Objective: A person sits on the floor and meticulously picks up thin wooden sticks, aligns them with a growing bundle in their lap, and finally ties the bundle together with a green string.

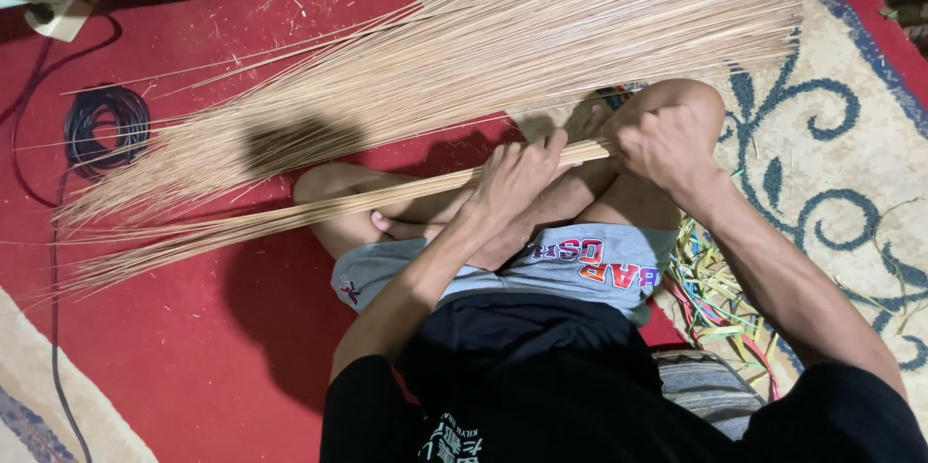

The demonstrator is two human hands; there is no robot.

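We hold a slim bundle of long, pale, dry straw-like sticks (319, 207) across our crossed legs. Our left hand (512, 183) wraps it with fingers curled shut, and our right hand (667, 144) closes tightly on its end. The sticks look light, thin and springy, and probably snap easily, so gripping them gathered near the bound end seems best. A larger fan of the same sticks (503, 57) lies on the red carpet (261, 347).

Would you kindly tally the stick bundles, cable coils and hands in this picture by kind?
Stick bundles: 2, a large fanned bundle and a thin gripped bundle
Cable coils: 1, black coil
Hands: 2, left hand, right hand
Total: 5
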